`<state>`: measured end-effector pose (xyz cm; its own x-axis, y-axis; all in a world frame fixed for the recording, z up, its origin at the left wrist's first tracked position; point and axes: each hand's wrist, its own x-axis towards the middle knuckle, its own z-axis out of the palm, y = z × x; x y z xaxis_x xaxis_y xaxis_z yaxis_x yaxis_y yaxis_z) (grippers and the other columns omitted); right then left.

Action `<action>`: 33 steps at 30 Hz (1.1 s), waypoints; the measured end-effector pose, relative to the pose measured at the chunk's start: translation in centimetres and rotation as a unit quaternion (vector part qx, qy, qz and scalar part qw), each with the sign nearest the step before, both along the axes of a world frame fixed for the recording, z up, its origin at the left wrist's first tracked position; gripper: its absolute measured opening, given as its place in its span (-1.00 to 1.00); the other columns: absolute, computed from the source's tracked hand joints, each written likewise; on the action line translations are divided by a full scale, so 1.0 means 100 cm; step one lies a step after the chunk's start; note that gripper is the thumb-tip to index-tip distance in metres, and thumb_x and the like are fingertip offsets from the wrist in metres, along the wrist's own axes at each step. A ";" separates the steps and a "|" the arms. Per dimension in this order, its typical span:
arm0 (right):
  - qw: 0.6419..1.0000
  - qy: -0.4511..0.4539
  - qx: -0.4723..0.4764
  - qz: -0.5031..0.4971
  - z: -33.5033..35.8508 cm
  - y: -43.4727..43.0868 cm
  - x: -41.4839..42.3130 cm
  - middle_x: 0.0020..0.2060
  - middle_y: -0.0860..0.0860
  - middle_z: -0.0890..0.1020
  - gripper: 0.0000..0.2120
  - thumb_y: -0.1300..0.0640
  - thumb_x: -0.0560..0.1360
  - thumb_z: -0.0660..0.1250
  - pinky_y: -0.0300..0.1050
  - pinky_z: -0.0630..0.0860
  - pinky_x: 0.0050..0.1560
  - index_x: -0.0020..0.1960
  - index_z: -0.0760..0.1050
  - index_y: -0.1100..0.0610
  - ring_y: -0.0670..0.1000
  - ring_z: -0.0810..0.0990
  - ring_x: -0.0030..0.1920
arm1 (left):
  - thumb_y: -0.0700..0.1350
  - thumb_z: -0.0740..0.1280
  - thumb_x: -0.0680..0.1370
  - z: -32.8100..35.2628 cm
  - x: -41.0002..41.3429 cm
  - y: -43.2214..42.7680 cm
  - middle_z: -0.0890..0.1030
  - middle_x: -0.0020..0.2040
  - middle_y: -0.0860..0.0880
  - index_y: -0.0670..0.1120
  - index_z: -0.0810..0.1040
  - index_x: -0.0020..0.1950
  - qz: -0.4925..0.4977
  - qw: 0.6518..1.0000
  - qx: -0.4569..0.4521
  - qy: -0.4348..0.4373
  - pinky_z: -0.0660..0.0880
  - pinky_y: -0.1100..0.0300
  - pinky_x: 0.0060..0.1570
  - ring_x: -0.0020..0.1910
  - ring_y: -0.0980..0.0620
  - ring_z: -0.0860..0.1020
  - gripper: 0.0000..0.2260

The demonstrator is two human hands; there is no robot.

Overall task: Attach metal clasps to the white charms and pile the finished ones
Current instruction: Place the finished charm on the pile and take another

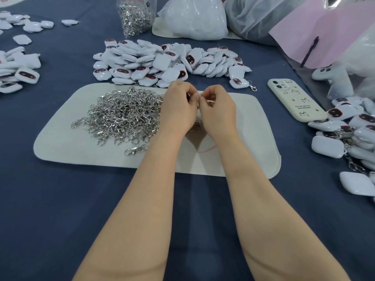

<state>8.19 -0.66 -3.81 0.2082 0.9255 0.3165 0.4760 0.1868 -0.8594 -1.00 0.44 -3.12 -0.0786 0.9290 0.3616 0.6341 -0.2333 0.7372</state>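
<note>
- Fingers (182, 88) of the left hand (178, 107) curl tight and meet the curled fingers of the right hand (218, 110), tip to tip, above the far edge of a mat.
- Between the fingertips sits a small silver clasp (199, 94); both hands pinch it, and most of it is hidden, so I cannot tell whether a charm hangs on it.
- Both forearms reach in from the near edge, side by side, over the mat (253, 138), a pale cream pad with round corners lying flat on the blue worktop (60, 199).
- Just left of the left hand, a heap of clasps (123, 114) covers the mat's left half; one loose clasp (136, 149) lies apart from it, nearer the person.
- Beyond the mat, touching its far edge, spreads a broad pile of charms (162, 61), white with dark faces, some face up and some face down.
- At that pile's right end lies a charm with a clasp on it (239, 82).
- Right of the mat a phone (296, 99) lies in a cream case.
- Farther right is a second pile (349, 134) of charms with clasps attached.
- On the left edge lies another pile (18, 72).
- At the back stand a clear bag of clasps (136, 17) and a white plastic bag (194, 19).
</note>
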 end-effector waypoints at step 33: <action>0.997 -0.025 0.049 0.058 0.001 -0.002 -0.003 -0.13 0.03 0.53 -0.89 0.34 0.54 0.17 -0.19 0.41 -0.13 -0.03 0.34 0.15 0.11 0.56 -0.08 | -0.21 0.29 0.55 0.005 -0.008 -0.003 0.61 -0.04 -0.07 -0.13 0.58 -0.05 -0.019 0.995 -0.035 -0.088 0.43 0.29 -0.09 -0.24 0.14 0.49 -0.92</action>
